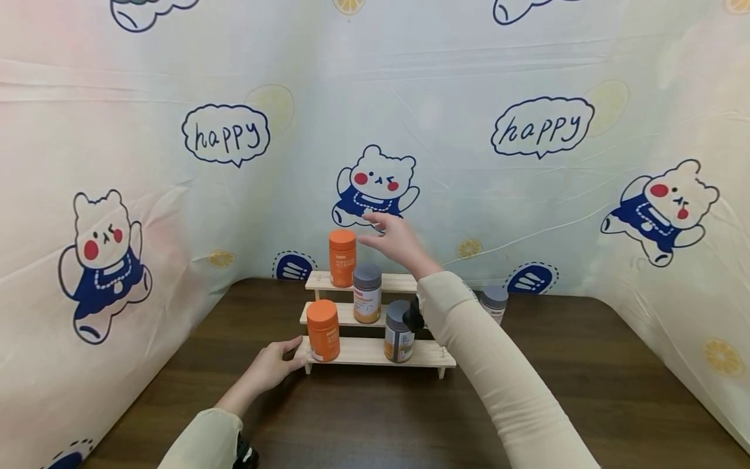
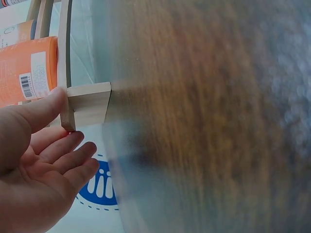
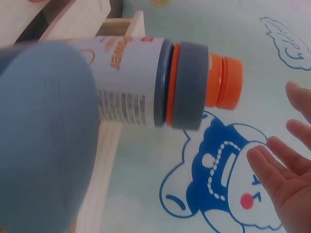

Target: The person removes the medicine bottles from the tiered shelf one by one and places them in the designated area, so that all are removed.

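A wooden three-step rack stands on the table. My left hand pinches the left end of its lowest step, thumb above and forefinger below, as the left wrist view shows. An orange jar stands close to that thumb. Above the rack, my right hand is raised with fingers spread and holds nothing. An orange jar on the top step is nearest to it. A grey-lidded jar with a white label stands on the middle step, and a dark grey jar on the lowest.
Another grey-lidded jar shows past the right sleeve, which hides part of the rack. The dark wooden table ends at a printed cloth that hangs behind and at both sides.
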The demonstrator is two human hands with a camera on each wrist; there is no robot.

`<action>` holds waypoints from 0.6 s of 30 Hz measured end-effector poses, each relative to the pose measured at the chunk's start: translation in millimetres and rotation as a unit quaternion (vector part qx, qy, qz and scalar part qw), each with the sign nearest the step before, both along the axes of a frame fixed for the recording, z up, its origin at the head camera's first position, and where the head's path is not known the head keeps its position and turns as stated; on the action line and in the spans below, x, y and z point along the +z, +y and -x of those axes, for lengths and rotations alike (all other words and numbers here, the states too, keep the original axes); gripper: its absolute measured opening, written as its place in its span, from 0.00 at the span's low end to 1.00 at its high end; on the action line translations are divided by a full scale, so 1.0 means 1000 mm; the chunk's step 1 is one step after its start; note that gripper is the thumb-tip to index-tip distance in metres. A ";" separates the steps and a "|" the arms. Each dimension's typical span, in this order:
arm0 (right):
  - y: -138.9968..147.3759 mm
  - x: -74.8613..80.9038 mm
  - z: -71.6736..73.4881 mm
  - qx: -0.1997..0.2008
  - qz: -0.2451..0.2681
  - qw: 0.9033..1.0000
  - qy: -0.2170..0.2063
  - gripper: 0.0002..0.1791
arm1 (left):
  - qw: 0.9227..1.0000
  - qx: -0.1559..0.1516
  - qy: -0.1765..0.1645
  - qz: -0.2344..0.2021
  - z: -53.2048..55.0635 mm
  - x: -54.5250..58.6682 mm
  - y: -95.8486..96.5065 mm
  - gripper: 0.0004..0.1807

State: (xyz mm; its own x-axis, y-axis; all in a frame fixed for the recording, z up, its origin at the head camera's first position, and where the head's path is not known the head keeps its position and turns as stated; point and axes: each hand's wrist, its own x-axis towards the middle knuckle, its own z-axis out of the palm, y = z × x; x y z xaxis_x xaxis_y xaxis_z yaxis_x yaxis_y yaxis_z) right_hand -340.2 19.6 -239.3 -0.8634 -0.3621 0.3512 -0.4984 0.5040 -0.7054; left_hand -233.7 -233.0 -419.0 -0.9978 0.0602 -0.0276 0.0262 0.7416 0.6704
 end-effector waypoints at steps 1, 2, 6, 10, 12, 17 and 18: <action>-0.003 0.000 0.000 0.001 -0.001 1.000 -0.004 0.27 | 1.000 0.000 -0.001 0.000 0.000 0.000 0.000 0.32; -0.006 0.000 -0.001 0.003 0.000 1.000 -0.009 0.27 | 1.000 0.000 -0.001 0.000 0.000 0.001 0.000 0.32; -0.017 -0.001 -0.001 0.004 -0.007 1.000 -0.017 0.27 | 1.000 0.002 -0.003 -0.001 0.000 0.002 0.000 0.32; -0.027 -0.003 0.000 0.006 -0.013 1.000 -0.026 0.28 | 1.000 0.004 -0.004 -0.003 0.000 0.001 -0.001 0.32; -0.031 -0.004 0.000 0.006 -0.015 0.999 -0.030 0.28 | 1.000 0.004 -0.004 -0.004 0.000 0.001 -0.001 0.32; -0.037 -0.008 0.004 0.003 -0.019 1.000 -0.020 0.27 | 1.000 0.003 -0.002 -0.009 0.001 0.000 -0.001 0.32; -0.039 -0.009 0.004 0.002 -0.020 1.000 -0.016 0.26 | 1.000 0.002 -0.002 -0.010 0.001 0.000 -0.001 0.32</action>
State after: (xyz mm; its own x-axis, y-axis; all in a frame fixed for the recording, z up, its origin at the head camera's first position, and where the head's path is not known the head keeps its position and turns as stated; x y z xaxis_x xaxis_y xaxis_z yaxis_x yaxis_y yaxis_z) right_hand -344.4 -19.0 -247.9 -0.8726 -0.3788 0.3082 -0.4776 0.5302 -0.7005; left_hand -235.1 -233.7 -419.4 -0.9980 0.0560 -0.0299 0.0203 0.7279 0.6854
